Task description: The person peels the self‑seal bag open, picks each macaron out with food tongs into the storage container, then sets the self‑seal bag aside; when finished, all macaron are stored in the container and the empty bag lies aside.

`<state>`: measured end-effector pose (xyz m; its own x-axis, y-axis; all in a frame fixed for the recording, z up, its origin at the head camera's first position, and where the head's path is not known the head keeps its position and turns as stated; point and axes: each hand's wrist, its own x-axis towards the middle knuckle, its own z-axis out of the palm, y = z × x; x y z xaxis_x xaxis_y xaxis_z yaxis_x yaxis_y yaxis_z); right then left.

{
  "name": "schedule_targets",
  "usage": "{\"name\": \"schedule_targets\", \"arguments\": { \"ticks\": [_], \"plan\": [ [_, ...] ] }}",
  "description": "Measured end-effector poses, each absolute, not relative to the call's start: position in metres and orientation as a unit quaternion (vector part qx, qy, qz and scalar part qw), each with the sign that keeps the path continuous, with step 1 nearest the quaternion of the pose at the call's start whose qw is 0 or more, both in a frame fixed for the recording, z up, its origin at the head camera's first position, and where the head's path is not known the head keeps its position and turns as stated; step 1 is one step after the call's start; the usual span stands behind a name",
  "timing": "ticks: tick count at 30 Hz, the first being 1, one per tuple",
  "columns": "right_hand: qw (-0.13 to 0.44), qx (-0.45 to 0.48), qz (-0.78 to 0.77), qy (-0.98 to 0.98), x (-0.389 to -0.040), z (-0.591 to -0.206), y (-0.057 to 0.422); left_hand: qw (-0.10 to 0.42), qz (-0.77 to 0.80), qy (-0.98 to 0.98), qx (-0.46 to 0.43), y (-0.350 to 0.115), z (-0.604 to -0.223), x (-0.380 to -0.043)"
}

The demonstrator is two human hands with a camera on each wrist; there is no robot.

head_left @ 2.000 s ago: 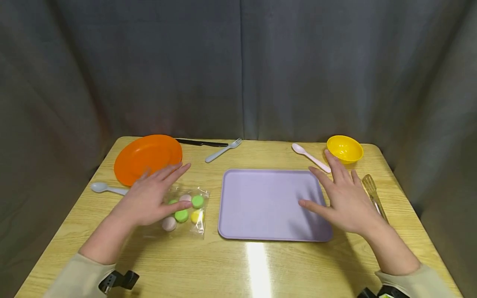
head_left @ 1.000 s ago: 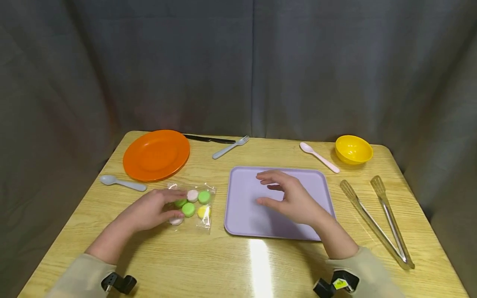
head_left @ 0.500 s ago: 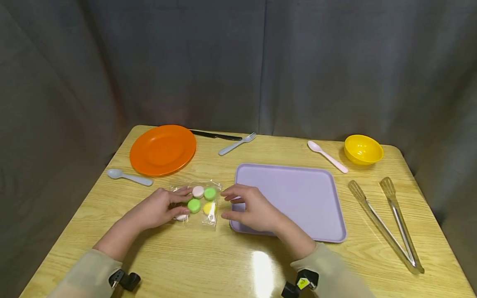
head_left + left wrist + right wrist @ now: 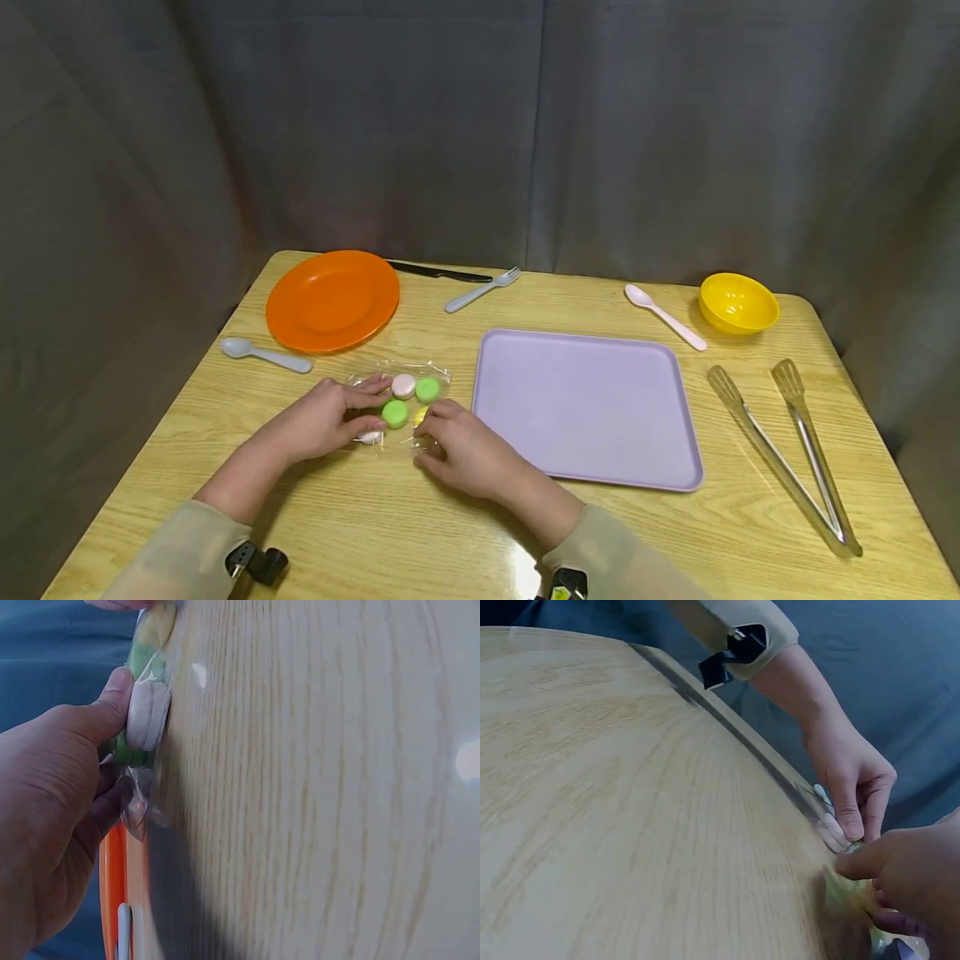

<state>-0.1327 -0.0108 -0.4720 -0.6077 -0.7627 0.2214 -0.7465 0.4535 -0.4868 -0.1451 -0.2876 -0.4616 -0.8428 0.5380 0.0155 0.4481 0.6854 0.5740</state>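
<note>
Head view: both hands (image 4: 318, 421) (image 4: 468, 450) hold packet (image 4: 412, 403) near tray edge (image 4: 477, 371).

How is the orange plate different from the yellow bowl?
The orange plate is wide and shallow; the yellow bowl is smaller across and deeper. The plate is at the table's far left, the bowl at its far right. Both are round and sit right way up.

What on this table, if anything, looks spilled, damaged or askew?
Nothing looks spilled or visibly damaged: the round pieces lie inside the clear bag, and the bowl stands upright. Slightly untidy, the knife and fork lie at different angles near the far edge.
</note>
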Motion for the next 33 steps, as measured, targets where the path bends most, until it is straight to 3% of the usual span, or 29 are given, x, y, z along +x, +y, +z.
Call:
{"name": "schedule_targets", "arguments": {
  "ticks": [7,19,27,33],
  "plan": [
    [-0.01,-0.453,-0.252,0.855,-0.131,-0.475,-0.014,0.071,0.302,0.911,0.271,-0.288,-0.463,-0.145],
    [-0.021,-0.308,-0.372,0.875,-0.126,-0.463,-0.002,0.078,0.305,0.913,0.261,-0.289,-0.459,-0.143],
    [-0.003,-0.315,-0.406,0.858,-0.132,-0.461,-0.01,0.068,0.316,0.907,0.269,-0.291,-0.462,-0.143],
    [-0.039,-0.322,-0.376,0.868,-0.134,-0.467,-0.017,0.066,0.318,0.905,0.275,-0.29,-0.467,-0.145]
  ]
}}
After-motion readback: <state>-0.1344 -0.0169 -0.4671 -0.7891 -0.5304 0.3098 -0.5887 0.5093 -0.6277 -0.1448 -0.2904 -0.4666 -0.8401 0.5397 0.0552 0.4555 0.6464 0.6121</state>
